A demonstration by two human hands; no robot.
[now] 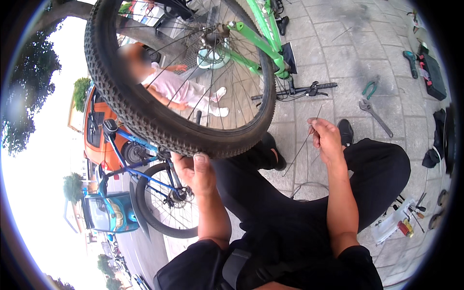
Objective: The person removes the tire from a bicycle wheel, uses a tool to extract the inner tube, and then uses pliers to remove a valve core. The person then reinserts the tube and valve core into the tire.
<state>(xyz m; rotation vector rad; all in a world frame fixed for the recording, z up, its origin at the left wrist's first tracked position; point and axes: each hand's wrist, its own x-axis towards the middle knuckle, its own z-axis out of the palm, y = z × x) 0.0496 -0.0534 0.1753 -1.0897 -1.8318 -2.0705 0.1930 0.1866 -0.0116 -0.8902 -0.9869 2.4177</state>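
A bicycle wheel with a knobby black tire [145,126] fills the upper middle, set in the green fork [249,36] of an upturned bicycle. The bicycle's handlebar [309,91] rests down at the paving. My left hand [197,173] is closed on the lower edge of the tire, thumb on the near side. To the right of the wheel, my right hand [326,137] pinches a thin dark wire [300,151], which sticks up past the fingers and slants down toward the ground. Below it a loop of thin cable [309,184] lies near my legs.
On the paving at right lie an adjustable wrench [376,117], green-handled pliers [370,89], a cordless tool [411,64] and a dark toolbox [431,77]. More small tools lie on a white sheet [391,221]. A blue bicycle [130,169] stands left; a person [179,89] is beyond the wheel.
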